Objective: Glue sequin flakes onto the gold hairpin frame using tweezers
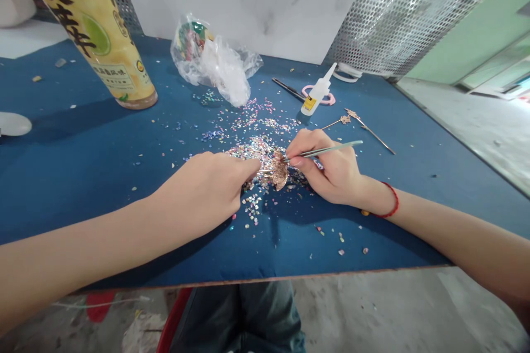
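Bare forearms [95, 242] reach in from L & R on my feed; a red cord bracelet [391, 201] circles the R wrist. Jeans-clad legs [244, 317] show below the blue tabletop [83, 187]. L hand [207, 182]: fingers curled, thumb & forefinger closed on what looks like the thin stem of a rose-gold ornament [280, 174]; I can't tell how the hidden fingertips sit. R hand [327, 171]: thumb & forefinger pinch pale-green tweezers [342, 146], tips at the ornament. That piece is btwn both hands, over a pile of shiny multicolored chips [253, 207] spread across the tabletop. Beyond the R hand I see two rose-gold sticks [375, 135] w/ ornate ends, a white squeeze btl [317, 96] w/ pointed nozzle & yellow label, plus pink-handled scissors [330, 101] just behind it. Far L: tall yellow-labeled drink btl [107, 38]. Back ctr: crumpled clear plastic bag [232, 74]. Behind: white board [248, 0] & perforated metal panel [393, 11].
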`<action>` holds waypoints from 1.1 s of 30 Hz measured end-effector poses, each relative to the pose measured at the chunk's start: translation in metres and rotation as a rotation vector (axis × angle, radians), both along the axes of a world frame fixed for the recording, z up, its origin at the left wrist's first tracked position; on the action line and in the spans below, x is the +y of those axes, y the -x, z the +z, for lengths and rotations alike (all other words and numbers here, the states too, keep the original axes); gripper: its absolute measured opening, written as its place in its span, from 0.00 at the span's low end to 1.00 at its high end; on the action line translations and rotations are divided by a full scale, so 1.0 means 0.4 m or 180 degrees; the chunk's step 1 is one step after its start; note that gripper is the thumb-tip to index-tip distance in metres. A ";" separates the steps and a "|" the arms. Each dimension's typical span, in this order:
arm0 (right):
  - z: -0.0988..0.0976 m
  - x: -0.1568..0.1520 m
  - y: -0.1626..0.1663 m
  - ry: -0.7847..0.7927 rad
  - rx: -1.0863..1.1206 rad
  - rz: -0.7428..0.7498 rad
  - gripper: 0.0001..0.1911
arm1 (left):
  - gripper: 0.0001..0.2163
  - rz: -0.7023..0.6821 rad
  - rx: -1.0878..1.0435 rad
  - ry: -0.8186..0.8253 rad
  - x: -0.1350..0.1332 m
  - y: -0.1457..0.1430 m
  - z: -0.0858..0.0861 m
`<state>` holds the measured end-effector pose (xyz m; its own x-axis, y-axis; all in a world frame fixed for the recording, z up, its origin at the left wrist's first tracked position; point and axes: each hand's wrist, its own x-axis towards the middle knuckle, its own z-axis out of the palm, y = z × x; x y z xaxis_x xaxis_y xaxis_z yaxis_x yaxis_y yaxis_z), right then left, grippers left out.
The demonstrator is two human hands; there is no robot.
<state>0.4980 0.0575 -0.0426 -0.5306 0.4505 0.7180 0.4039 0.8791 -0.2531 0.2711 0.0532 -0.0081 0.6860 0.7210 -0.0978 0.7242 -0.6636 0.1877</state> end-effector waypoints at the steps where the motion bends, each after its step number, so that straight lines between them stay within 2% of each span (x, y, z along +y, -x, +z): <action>1: 0.001 0.000 0.000 0.0014 0.0009 0.0007 0.06 | 0.07 -0.0001 -0.0007 -0.0002 0.000 0.000 0.000; 7: -0.010 -0.004 -0.011 0.0050 0.0456 -0.0067 0.04 | 0.07 -0.0085 -0.0055 -0.0026 0.004 0.003 -0.007; 12: -0.021 -0.001 -0.013 0.0356 0.1281 -0.0579 0.05 | 0.08 -0.0047 -0.0078 -0.0036 0.004 0.003 -0.007; 16: -0.013 0.014 -0.011 0.0589 0.1483 -0.0847 0.08 | 0.09 -0.0001 -0.0025 -0.0001 0.002 0.003 -0.004; 24: 0.008 0.058 -0.025 0.0879 0.0813 -0.1224 0.09 | 0.10 0.0024 -0.0096 -0.0043 0.002 0.000 0.004; 29: 0.018 0.136 -0.015 0.1019 0.0128 -0.1197 0.06 | 0.10 -0.0049 -0.0228 -0.0105 -0.004 0.003 0.010; 33: 0.006 0.210 -0.019 0.1064 0.0087 -0.1308 0.06 | 0.11 -0.0087 -0.0204 -0.0114 -0.006 0.005 0.014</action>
<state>0.5055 0.1415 -0.0402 -0.2453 0.8240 0.5107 0.6875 0.5193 -0.5076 0.2692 0.0508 -0.0024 0.7094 0.7042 -0.0276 0.6930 -0.6900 0.2090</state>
